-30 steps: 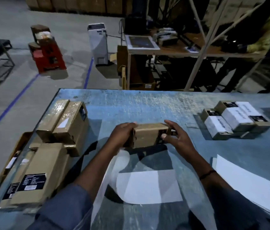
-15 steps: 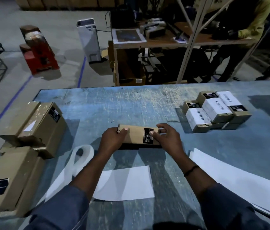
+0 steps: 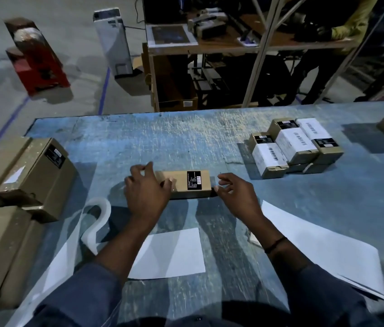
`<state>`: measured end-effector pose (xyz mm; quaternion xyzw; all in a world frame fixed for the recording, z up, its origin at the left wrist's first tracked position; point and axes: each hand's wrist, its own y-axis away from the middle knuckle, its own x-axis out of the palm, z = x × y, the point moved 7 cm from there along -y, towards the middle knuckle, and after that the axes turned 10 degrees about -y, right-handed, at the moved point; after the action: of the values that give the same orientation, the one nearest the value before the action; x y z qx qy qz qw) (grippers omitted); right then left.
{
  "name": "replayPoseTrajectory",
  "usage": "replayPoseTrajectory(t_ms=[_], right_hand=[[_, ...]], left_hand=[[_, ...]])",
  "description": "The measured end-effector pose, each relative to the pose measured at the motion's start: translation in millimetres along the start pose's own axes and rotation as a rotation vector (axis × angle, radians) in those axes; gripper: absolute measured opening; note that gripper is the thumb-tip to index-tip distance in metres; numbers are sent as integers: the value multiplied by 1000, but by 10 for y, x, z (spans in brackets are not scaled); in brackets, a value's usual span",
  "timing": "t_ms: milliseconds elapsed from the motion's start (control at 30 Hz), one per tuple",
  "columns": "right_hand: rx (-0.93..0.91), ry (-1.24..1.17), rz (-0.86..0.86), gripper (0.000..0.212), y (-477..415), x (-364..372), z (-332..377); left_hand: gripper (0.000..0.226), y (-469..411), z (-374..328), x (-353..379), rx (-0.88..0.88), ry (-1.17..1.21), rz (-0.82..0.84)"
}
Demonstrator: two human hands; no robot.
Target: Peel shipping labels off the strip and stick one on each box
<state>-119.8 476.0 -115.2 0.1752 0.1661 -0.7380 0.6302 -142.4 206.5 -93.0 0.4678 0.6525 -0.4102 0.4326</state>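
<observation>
Box (image 3: 186, 185): frame ctr, on worktop (image 3: 186, 142), black label (image 3: 195, 180) up.
L hand (image 3: 147, 192): ours, rests on box's left end, fingers relaxed.
R hand (image 3: 235, 194): released, just beside right end.

— Where's the brown box (image 3: 186, 184)?
— Flat at centre, black sticker (image 3: 195, 180) facing up. At two o'clock the white-labelled boxes (image 3: 290, 143) cluster; at eight o'clock the label strip (image 3: 96, 215) curls.

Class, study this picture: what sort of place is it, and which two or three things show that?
Probably a warehouse packing area: small boxes with white shipping labels stacked on a worn blue table, larger brown cartons at its left, and a concrete floor marked with blue lines.
</observation>
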Motion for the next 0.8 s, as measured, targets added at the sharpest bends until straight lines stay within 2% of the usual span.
replayPoseTrajectory(t_ms=[67,100,200,300,400,500,600,800], right_hand=[[-42,56,-31,34,135,-144,-56],[-61,75,-50,33,197,-220,-89],[-80,186,-119,32,366,-439,-212],[-4,391,-168,42,525,-716,-339],[113,488,-129,59,698,-992,-502],[179,545,-39,66,824,-1160,-685],[159,569,8,64,864,-1177,-779],[44,570,-8,58,813,-949,-719]], left_hand=[[51,182,-272,-151,164,-23,-166],[42,276,-418,-158,245,9,-181],[18,557,-830,-28,414,162,-23],[16,882,-1191,132,514,235,155],[15,1133,-1421,334,520,230,280],[13,1255,-1556,561,477,251,394],[15,1306,-1656,703,458,274,456],[17,1269,-1643,752,403,298,464]])
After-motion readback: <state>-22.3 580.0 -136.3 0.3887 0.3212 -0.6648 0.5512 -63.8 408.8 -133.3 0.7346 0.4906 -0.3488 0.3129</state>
